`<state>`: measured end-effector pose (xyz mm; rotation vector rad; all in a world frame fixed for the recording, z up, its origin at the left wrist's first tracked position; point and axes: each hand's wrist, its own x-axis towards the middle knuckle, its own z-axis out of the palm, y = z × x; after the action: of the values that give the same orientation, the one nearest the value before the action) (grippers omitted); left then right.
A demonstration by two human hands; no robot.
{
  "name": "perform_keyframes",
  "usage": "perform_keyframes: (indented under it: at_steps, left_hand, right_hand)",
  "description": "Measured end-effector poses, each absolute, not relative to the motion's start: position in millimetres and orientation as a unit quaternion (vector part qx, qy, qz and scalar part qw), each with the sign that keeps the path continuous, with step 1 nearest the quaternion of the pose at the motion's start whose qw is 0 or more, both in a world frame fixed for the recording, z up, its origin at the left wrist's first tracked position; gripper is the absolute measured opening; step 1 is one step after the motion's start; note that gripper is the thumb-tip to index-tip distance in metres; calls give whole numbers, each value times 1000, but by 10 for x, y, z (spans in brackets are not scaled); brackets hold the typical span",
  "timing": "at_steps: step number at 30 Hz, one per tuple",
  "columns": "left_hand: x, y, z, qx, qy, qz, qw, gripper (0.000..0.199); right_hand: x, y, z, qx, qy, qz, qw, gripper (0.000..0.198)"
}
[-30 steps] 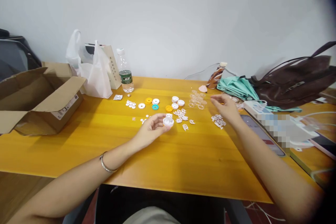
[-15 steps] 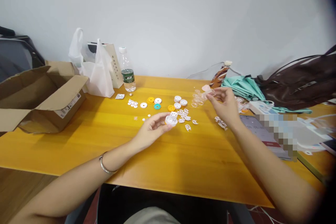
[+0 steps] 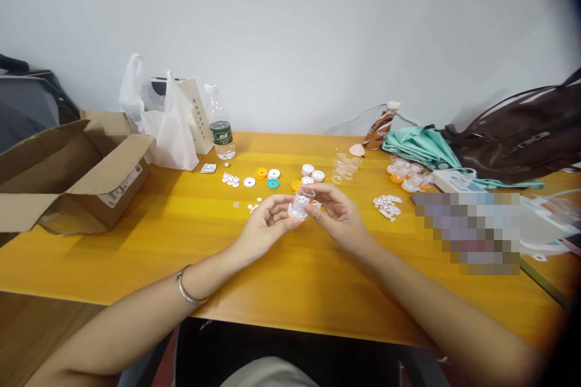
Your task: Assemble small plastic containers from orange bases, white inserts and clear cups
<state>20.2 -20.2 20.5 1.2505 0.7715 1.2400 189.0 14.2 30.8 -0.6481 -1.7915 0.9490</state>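
My left hand (image 3: 267, 221) is closed round a round white base with an orange edge (image 3: 296, 213), held just above the table. My right hand (image 3: 342, 217) pinches a clear plastic cup (image 3: 305, 195), which sits over the white piece on that base. Behind my hands lie white round caps (image 3: 318, 176), a yellow ring (image 3: 261, 173) and a teal ring (image 3: 273, 184). More clear cups (image 3: 345, 166) stand farther back. White cut-out pieces (image 3: 387, 207) are heaped to the right, and others are partly hidden by my right hand.
An open cardboard box (image 3: 82, 175) stands at left, beside a white plastic bag (image 3: 170, 133) and a water bottle (image 3: 221, 130). Toward the right are a brown bottle (image 3: 381, 127), finished-looking clear-and-orange pieces (image 3: 408, 175), a teal folded cloth (image 3: 420, 146) and a dark bag (image 3: 517, 127).
My right hand has come from the clear cups at the back right to my left hand, bringing one cup onto the white base. The left hand has stayed nearly in place.
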Motion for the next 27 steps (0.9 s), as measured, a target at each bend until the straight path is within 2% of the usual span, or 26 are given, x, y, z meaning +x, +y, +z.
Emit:
perform_keyframes:
  at_steps: [4, 9, 11, 15, 17, 19, 21, 24, 27]
  left_hand:
    - [219, -190, 197, 542, 336, 529, 560, 35]
    - [184, -177, 221, 575, 334, 556, 499, 33]
    - [156, -165, 217, 602, 345, 559, 454, 31]
    - [102, -134, 188, 665, 386, 549, 327, 29]
    - [74, -126, 193, 677, 402, 546, 287, 33]
    - [36, -127, 229, 682, 392, 543, 294, 42]
    - [-5, -138, 292, 688, 352, 531, 348, 47]
    - [-43, -158, 383, 689, 294, 500, 436, 40]
    - [-33, -165, 406, 678, 298, 497, 452, 28]
  right_hand:
    - [1904, 132, 290, -270, -749, 395, 459, 33]
    - [1789, 48, 239, -245, -689, 510, 453, 68]
    - [1736, 0, 208, -248, -646, 565, 448, 65]
    - [1704, -74, 198, -252, -569, 656, 427, 42]
    - [1718, -84, 218, -253, -546, 674, 429, 39]
    - [1734, -77, 233, -255, -545, 680, 418, 39]
    - [1740, -64, 228, -252, -560, 684, 392, 36]
    - [1731, -51, 189, -243, -579, 690, 361, 33]
    - [1718, -47, 149, -246, -577, 690, 363, 31]
